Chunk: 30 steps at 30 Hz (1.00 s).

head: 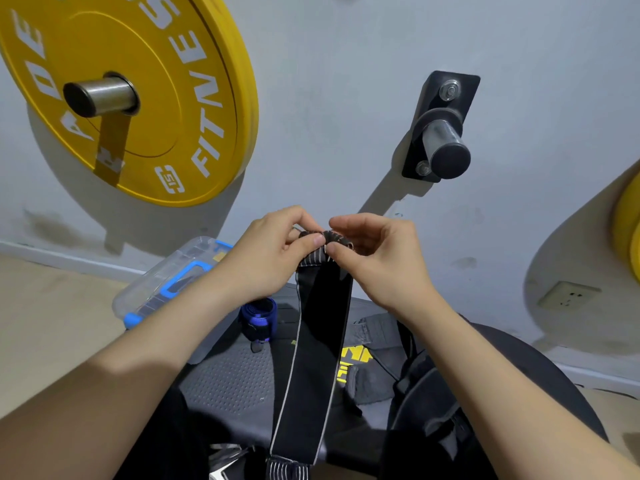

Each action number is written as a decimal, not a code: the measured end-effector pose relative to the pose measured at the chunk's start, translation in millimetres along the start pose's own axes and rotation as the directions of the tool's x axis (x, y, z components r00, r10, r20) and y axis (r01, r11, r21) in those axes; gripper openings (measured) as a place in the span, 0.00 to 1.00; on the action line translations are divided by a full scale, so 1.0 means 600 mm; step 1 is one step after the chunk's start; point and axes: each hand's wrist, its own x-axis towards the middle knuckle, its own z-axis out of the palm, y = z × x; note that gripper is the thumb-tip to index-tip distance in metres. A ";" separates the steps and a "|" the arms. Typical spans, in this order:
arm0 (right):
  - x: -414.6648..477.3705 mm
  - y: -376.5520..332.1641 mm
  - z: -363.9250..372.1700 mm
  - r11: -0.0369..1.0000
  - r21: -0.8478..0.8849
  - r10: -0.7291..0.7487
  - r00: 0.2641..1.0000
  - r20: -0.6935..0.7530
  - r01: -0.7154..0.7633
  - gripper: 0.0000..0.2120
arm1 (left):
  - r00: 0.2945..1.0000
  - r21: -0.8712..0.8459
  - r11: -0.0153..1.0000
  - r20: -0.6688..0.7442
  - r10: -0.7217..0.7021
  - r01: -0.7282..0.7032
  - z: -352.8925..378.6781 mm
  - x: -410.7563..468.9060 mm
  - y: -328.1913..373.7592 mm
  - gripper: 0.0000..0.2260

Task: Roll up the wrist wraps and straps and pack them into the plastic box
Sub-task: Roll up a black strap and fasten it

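two hands in view, both on one black wrist wrap (313,358). left hand (273,251) and right hand (377,258) each pinch its top end between thumb and curled fingers, and that end is bunched into a small tight curl. the rest of the wrap hangs straight down between the forearms, pale edge stitching on both sides, striped end at the bottom of the frame.

one clear plastic box (162,282) with blue latches sits left of the hands, against the wall, under the left forearm. one blue wrap (259,318) is already rolled and lies just beside the box on a grey dotted platform (235,379). one grey strap (367,372) lies loose to the right of the black wrap; its yellow letters are partly covered and can't be read.

two yellow weight plates: one (138,91) on a wall peg, white text "fitne" readable, other letters cut off; one (628,230) at the right edge. one bare wall peg (443,143). one wall socket (568,294).
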 end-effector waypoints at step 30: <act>-0.015 0.008 -0.019 0.982 -0.171 0.089 0.995 0.037 -0.082 0.04 | 0.973 -0.105 0.968 0.060 -0.221 0.227 0.031 -0.005 0.020 0.05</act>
